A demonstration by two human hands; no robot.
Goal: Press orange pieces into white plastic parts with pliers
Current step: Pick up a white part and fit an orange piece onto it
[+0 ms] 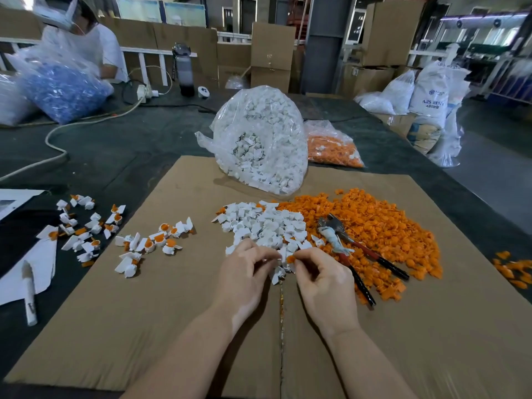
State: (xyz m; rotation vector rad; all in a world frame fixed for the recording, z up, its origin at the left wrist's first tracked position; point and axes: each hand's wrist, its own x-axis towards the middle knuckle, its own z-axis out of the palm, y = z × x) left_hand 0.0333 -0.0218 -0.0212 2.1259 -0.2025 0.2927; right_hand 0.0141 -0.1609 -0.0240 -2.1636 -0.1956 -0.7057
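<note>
On the cardboard (172,312), at the near edge of the white pile (264,226), the right hand (322,283) pinches an orange piece (290,259) just beside a white part (283,262) that the left hand (244,272) seems to hold; curled fingers hide that grip. Idle pliers (345,249) lie just right of the right hand, handles toward the person, so that hand is nearer.
</note>
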